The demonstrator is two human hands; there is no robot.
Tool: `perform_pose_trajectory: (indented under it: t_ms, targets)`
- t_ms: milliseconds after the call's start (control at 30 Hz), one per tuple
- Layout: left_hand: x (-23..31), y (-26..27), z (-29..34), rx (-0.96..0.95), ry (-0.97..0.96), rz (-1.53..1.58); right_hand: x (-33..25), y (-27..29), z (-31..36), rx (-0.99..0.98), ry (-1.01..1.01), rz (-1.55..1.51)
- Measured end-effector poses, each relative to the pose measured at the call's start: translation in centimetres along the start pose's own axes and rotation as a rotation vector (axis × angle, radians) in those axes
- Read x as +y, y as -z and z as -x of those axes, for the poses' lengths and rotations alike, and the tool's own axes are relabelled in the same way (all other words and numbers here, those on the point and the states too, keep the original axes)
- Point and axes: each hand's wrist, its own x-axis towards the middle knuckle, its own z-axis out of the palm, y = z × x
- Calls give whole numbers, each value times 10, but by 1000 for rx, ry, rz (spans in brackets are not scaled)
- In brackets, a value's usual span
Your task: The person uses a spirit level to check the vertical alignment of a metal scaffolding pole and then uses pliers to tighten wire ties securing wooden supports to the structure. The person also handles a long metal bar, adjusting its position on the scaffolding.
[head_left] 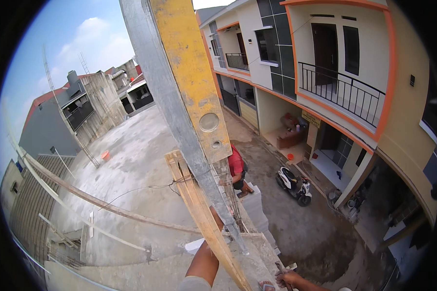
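A yellow spirit level (187, 72) stands upright against a long grey metal straightedge (153, 63), close in front of me. Beside their lower ends rises a wooden post (199, 218) of rough boards, tied with thin wire. My left forearm (204, 262) reaches up behind this post; the hand itself is hidden by the wood and metal, so its fingers do not show. At the lower edge, my right hand (289, 278) is closed around a dark, stick-like tool handle (280, 271); what tool it is, I cannot make out.
A person in a red shirt (236, 162) is beyond the straightedge, by pale blocks (255, 201) at the wall edge. A concrete slab (131, 145) spreads left, crossed by a curved pole (116, 209). Down right, a scooter (294, 184) stands in the lane. A sandalled foot (266, 285) shows below.
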Motion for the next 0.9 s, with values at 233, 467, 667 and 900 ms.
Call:
perform_pose_trajectory:
  t_ms: [233,467,667,900]
  targets:
    - [-7,5,-6,-3,-35,-128,-20,-10,10,-23,40,-27]
    - [-7,6,-15,-17,-89,-255,-49,-13,4,18,46,37]
    - [-12,13,-16,-31,-163,-394,-54,-12,5,23,112,24]
    - [-9,19,-20,-49,-305,-668,-46,-3,-2,66,67,-36]
